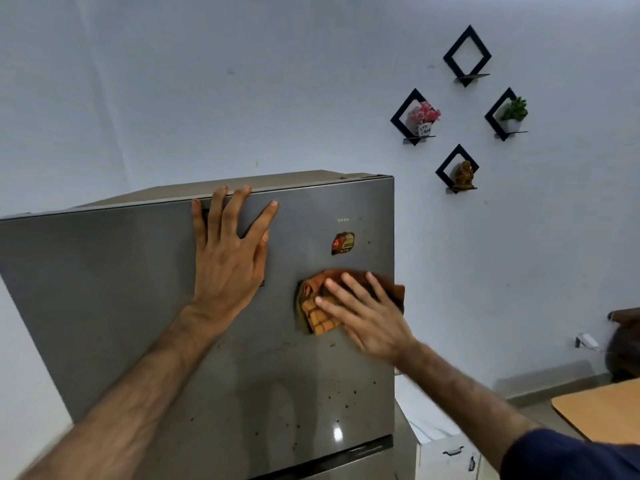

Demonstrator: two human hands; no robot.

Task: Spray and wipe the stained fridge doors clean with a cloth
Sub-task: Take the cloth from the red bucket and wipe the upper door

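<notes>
The grey upper fridge door [114,289] fills the lower left of the view, with small brown spots across its lower part. My left hand [230,251] lies flat on the door near its top edge, fingers spread, holding nothing. My right hand [367,315] presses an orange checked cloth [317,306] flat against the door at its right side, just below a red-brown sticker [343,243]. No spray bottle is in view.
The top of the lower fridge door [346,462] shows at the bottom. A white cabinet [436,441] stands right of the fridge. A wooden table corner [599,407] is at the lower right. Black diamond wall shelves [457,168] with small ornaments hang on the wall.
</notes>
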